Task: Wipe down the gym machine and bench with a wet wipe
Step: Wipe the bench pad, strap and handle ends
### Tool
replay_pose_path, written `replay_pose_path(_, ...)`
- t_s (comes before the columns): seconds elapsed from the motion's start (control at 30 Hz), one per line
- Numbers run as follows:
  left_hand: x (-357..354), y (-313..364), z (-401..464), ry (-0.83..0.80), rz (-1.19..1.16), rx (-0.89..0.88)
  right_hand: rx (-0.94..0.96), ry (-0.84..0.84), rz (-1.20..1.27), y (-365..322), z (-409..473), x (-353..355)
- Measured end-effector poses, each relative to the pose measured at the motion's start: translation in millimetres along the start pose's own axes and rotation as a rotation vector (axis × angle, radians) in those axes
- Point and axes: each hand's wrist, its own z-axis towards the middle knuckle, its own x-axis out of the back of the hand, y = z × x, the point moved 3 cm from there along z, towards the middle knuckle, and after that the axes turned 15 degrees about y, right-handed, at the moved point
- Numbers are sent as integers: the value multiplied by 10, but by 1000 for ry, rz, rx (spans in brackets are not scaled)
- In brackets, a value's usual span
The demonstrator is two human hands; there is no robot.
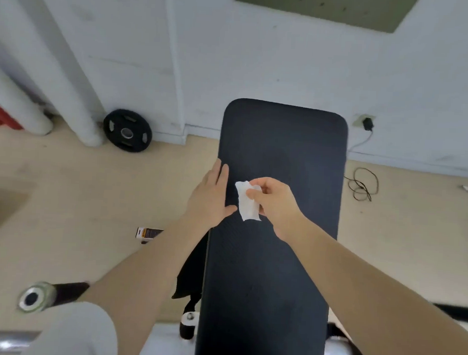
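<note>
A long black padded bench (283,142) runs away from me down the middle of the view. My right hand (273,204) hovers over its middle and pinches a crumpled white wet wipe (247,202), which hangs down towards the pad. My left hand (210,195) lies flat with straight fingers on the bench's left edge, its thumb close to the wipe.
A black weight plate (127,130) leans against the white wall at the back left. A small box (148,234) lies on the beige floor left of the bench. A black cable (362,184) coils on the floor at right. A barbell end (35,298) sits at lower left.
</note>
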Motion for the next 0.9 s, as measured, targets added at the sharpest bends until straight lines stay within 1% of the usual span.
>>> replay_pose_path(0.07, -169, 16, 119, 12, 85, 14, 84, -1, -34, -15, 212, -19)
replay_pose_path(0.17, -306, 34, 218, 3, 240, 14, 288, 52, -115, -109, 490, 4)
replay_pose_path(0.23, -319, 30, 218, 22, 298, 13, 461, 83, -174, -243, 670, -31)
replay_pose_path(0.33, -350, -4, 200, 47, 326, 36, 767, 117, -234, -556, 909, -197)
replay_pose_path(0.4, -385, -24, 205, 52, 350, 36, 923, 137, -281, -807, 1070, -351)
replay_pose_path(0.43, -402, -36, 215, 56, 364, 27, 1005, 159, -329, -919, 1166, -432)
replay_pose_path(0.5, -426, -66, 241, 65, 372, 6, 1192, 210, -507, -1049, 1352, -599)
replay_pose_path(0.57, -471, -98, 241, 68, 366, 5, 1333, 183, -670, -980, 1535, -740)
replay_pose_path(0.6, -489, -108, 240, 72, 362, 1, 1380, 156, -705, -878, 1602, -771)
replay_pose_path(0.7, -500, -114, 231, 93, 359, -3, 1461, 167, -645, -660, 1581, -726)
replay_pose_path(0.8, -467, -88, 203, 103, 361, 11, 1477, 67, -656, -519, 1356, -617)
replay_pose_path(0.9, -455, -80, 134, 117, 336, 66, 1458, -37, -661, -107, 1122, -436)
